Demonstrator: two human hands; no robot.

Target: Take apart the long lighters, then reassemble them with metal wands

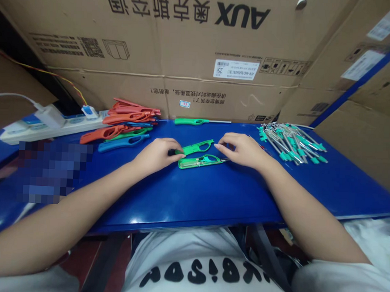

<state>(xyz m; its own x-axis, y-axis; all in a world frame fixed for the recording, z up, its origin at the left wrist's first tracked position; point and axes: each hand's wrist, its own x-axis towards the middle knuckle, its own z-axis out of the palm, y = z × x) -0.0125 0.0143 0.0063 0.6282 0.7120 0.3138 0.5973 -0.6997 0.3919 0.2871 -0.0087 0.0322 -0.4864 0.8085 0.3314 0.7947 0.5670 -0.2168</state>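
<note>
An empty green lighter shell half (196, 148) sits at the middle of the blue table, its left end at the thumb of my left hand (160, 155). My left fingers are curled in on that end, with something dark beside them. Just in front lies a second lighter half (197, 162), fitted with a clear tank, a teal trigger and a metal rod running right. My right hand (242, 149) is closed in a pinch by the right end of the empty half. What its fingertips hold, if anything, is too small to make out.
Red, green and blue lighter shells (131, 116) are piled at the back left, by a white power strip (75, 124). A green lighter (191, 121) lies at the back. To the right is a heap of metal rods with teal triggers (293, 142). Cardboard (187, 45) walls the back.
</note>
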